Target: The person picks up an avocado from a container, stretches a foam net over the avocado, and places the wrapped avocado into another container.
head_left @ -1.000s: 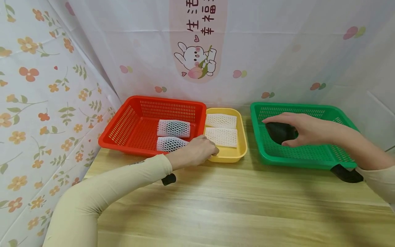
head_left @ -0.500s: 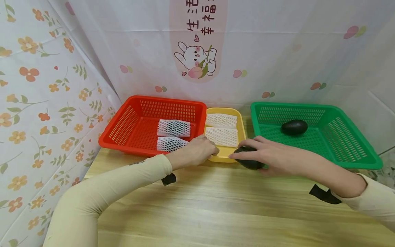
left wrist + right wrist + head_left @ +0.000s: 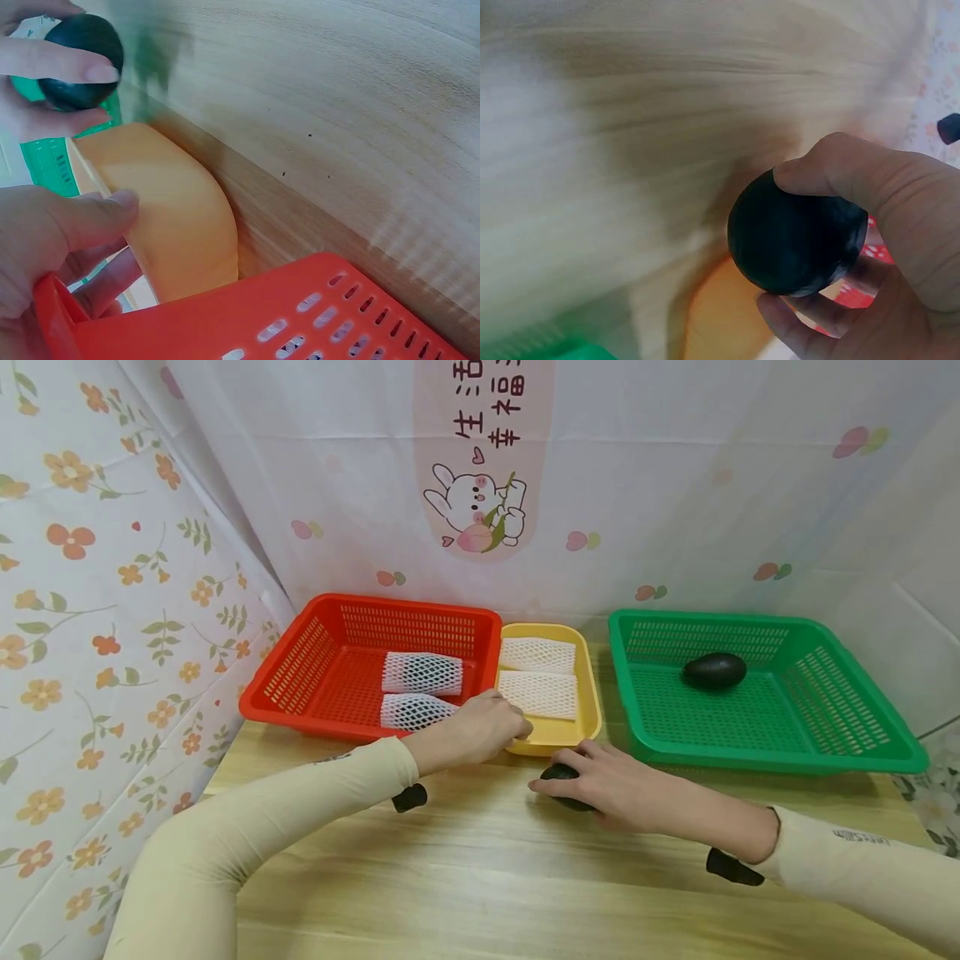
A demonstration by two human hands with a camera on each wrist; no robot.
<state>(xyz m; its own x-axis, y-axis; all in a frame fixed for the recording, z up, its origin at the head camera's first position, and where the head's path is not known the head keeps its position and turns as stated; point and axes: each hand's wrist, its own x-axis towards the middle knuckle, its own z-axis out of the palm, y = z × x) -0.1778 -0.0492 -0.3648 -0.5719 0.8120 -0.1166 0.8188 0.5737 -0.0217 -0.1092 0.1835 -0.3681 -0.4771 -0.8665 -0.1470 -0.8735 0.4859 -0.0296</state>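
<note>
A dark avocado point(image 3: 791, 236) sits in my right hand point(image 3: 626, 787), its thumb and fingers curled round the fruit just above the table. At the front left corner of the yellow tray point(image 3: 176, 210), my left hand point(image 3: 480, 727) pinches the rim, thumb on the outer wall and fingers inside. Two white foam net sleeves point(image 3: 536, 693) lie in that tray. Close by, the red basket point(image 3: 300, 724) holds two dark fruits wrapped in foam nets point(image 3: 422, 673); the left hand partly covers the nearer one. Another avocado point(image 3: 715, 671) lies bare in the green basket point(image 3: 750, 760).
The three containers stand in a row along the back of the wooden table point(image 3: 480, 877), against a printed cloth point(image 3: 675, 485). A flowered cloth point(image 3: 97, 610) borders the left side. Red basket and yellow tray touch; a gap separates the tray from the green basket.
My right hand has carried the avocado out of the green basket, left and toward me, to the front of the yellow tray. My left hand has stayed put.
</note>
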